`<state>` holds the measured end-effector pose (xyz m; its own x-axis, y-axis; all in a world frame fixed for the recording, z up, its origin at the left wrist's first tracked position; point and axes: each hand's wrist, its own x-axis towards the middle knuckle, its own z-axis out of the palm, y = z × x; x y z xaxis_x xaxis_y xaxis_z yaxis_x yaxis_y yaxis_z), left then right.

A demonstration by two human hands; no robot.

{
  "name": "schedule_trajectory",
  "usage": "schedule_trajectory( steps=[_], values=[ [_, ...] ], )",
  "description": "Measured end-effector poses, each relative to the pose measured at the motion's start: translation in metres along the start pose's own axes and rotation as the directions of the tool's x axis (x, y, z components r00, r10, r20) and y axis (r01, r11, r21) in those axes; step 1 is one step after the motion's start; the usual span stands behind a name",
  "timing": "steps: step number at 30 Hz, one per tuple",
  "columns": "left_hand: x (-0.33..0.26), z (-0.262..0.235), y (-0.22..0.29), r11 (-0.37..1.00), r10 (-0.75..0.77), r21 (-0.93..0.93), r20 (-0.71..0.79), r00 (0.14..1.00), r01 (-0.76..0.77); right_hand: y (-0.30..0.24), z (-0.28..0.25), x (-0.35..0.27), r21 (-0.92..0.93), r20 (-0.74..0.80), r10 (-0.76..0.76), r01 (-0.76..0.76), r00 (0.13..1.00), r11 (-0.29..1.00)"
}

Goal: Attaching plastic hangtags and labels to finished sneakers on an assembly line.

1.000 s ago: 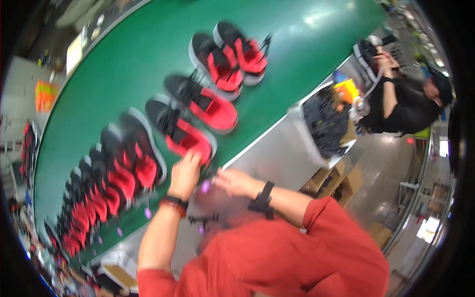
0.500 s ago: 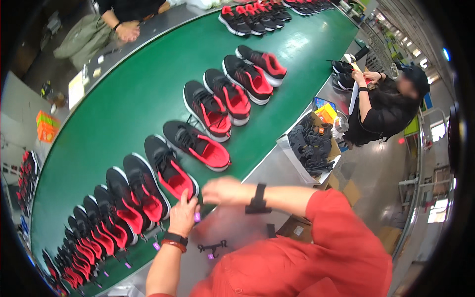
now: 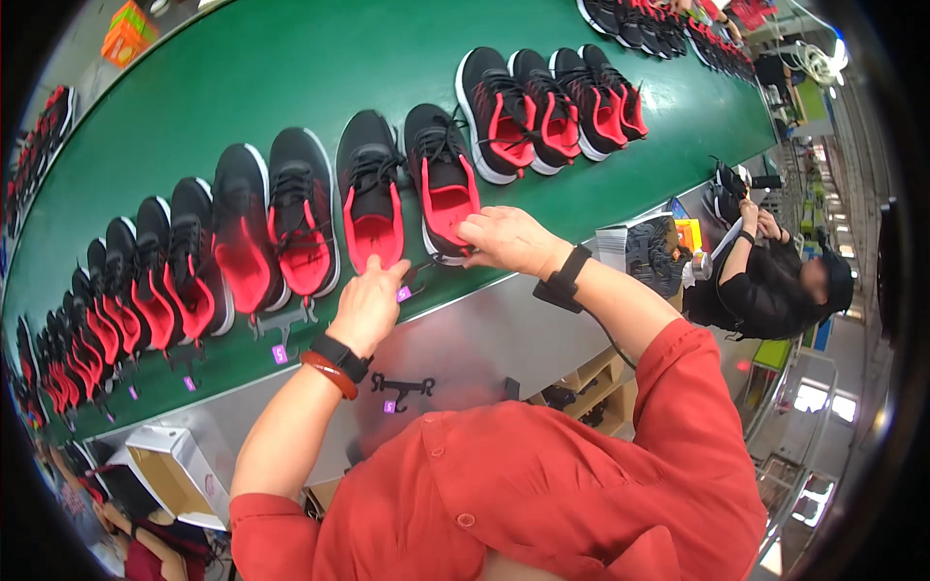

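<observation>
Two black sneakers with red linings lie side by side on the green belt, heels toward me. My left hand [image 3: 371, 302] is closed at the heel of the left sneaker [image 3: 370, 182], fingers pinching its back rim. My right hand [image 3: 511, 242] grips the heel of the right sneaker [image 3: 441, 184], its thumb at the opening. Between my hands is a small dark shoe hanger [image 3: 426, 268] with a purple tag [image 3: 404, 293], partly hidden; which fingers touch it, I cannot make out.
More sneakers [image 3: 242, 223] line the green belt [image 3: 291, 77] left and right, several with hangers at their heels. A loose black hanger [image 3: 403, 387] lies on the metal ledge [image 3: 465, 334]. At right are a box of dark hangers [image 3: 651, 254] and a co-worker [image 3: 765, 281]. An open white box [image 3: 179, 474] sits lower left.
My right hand has moved from above the ledge onto the right sneaker's heel. That sneaker has swung closer in line with the left one. My left hand stays at its sneaker; the view has turned.
</observation>
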<state>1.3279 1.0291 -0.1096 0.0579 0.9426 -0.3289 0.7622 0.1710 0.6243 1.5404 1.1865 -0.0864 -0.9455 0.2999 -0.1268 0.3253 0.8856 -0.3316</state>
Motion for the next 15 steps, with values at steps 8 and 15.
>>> schedule_trajectory(
  steps=[8, 15],
  values=[
    [-0.006, 0.0, -0.008, 0.999, -0.028, 0.017, 0.021, 0.999, 0.028, -0.025, 0.01, 0.014, -0.219, -0.006, -0.009, 0.008, 1.0, 0.976],
    [-0.009, -0.004, -0.007, 0.998, -0.064, 0.025, 0.024, 0.998, 0.064, -0.033, 0.007, 0.033, -0.274, 0.053, -0.121, 0.131, 0.991, 0.953]
  ],
)
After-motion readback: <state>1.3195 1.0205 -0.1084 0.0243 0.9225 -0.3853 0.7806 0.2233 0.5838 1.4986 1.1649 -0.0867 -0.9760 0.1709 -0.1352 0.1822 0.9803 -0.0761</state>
